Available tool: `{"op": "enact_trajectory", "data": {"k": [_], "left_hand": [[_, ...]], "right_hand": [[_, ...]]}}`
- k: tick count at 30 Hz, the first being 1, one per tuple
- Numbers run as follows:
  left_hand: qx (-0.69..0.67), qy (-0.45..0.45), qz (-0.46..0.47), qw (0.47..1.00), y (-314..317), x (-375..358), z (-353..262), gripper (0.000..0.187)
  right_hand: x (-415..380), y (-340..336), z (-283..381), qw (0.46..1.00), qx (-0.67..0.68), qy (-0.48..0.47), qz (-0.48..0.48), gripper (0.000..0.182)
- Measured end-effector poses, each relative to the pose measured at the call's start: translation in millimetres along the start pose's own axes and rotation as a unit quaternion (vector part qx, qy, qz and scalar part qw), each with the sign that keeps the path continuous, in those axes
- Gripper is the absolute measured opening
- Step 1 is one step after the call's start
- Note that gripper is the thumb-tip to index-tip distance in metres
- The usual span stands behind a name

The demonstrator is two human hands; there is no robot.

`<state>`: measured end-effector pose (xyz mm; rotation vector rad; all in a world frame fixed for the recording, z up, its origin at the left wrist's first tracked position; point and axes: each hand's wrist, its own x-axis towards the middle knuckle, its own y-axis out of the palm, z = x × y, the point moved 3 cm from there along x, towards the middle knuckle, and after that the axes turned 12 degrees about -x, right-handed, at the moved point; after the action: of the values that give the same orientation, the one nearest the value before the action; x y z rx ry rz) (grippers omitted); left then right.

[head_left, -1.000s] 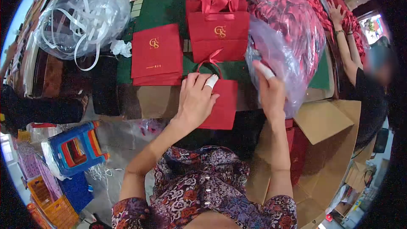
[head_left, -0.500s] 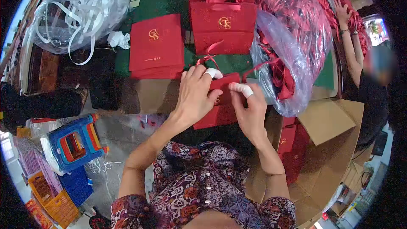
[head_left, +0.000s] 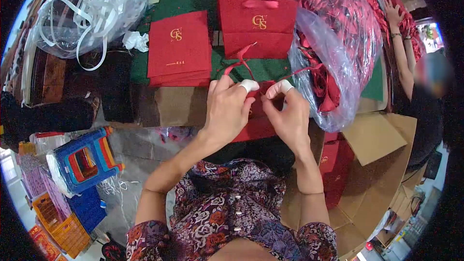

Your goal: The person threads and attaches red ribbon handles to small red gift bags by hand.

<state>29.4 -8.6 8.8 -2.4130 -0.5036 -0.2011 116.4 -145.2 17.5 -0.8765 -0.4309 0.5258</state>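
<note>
A small red paper bag (head_left: 252,130) with gold print lies at the table's front edge, partly hidden by both hands. My left hand (head_left: 226,108) is closed on its left side, with a white wrap on one finger. My right hand (head_left: 291,116), also with a wrapped finger, pinches at the bag's upper edge; whether ribbon is between its fingertips is hidden. A red ribbon (head_left: 240,62) rises in a loop just beyond my left fingers. Another thin ribbon strand (head_left: 300,71) runs from near my right hand to the clear plastic bag of red ribbons (head_left: 338,43).
A stack of flat red bags (head_left: 179,53) and a standing red bag with ribbon handles (head_left: 257,24) are ahead. White straps fill a plastic bag (head_left: 96,14). An open carton (head_left: 374,164) with red bags is at right. Another person's hand (head_left: 394,14) reaches in far right.
My right hand has shifted up slightly, and its fingertips have drawn together at the bag's upper edge. My left hand keeps its hold. The view has moved a little.
</note>
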Motion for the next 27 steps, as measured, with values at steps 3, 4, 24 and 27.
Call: {"op": "enact_trajectory", "data": {"k": [3, 4, 24, 27], "left_hand": [[0.040, 0.035, -0.014, 0.999, 6, -4, -4, 0.030], [0.040, 0.035, -0.014, 0.998, 5, -3, -3, 0.030], [0.026, 0.057, -0.010, 0.998, -4, -10, -13, 0.018], [0.074, 0.127, -0.027, 0.989, -1, -18, -15, 0.024]], "right_hand": [[3, 3, 1, 0.999, 0.038, 0.015, 0.008, 0.014], [3, 4, 2, 1.000, 0.027, 0.013, 0.005, 0.015], [32, -18, -8, 0.977, 0.030, -0.149, 0.148, 0.014], [38, -17, -15, 0.963, 0.035, -0.162, 0.214, 0.016]]}}
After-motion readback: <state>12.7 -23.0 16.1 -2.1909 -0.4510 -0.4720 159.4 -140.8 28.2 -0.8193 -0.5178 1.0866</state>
